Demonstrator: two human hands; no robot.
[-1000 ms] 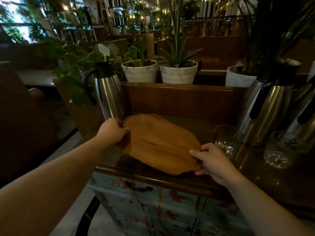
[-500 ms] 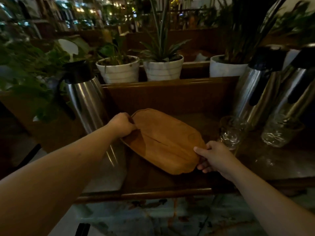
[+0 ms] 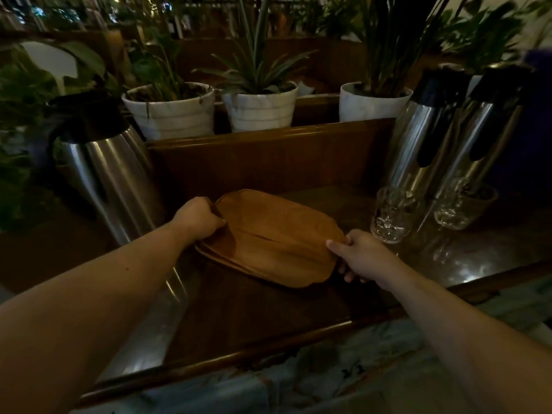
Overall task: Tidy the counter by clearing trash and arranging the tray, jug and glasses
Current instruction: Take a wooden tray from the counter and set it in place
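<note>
An oval wooden tray lies on the dark wooden counter, tilted slightly. My left hand grips its far left rim, and my right hand grips its near right rim. A steel jug with a black lid stands at the left of the counter. Two more steel jugs stand at the right. Two clear glasses sit in front of them, close to the tray's right end.
A raised wooden back panel runs behind the tray. Three white plant pots stand on the ledge above it. The counter's front edge is near me, with a painted cabinet front below.
Both hands keep hold of the tray, which has shifted a little away from the front edge and toward the glasses. My view has moved closer and lower over the counter.
</note>
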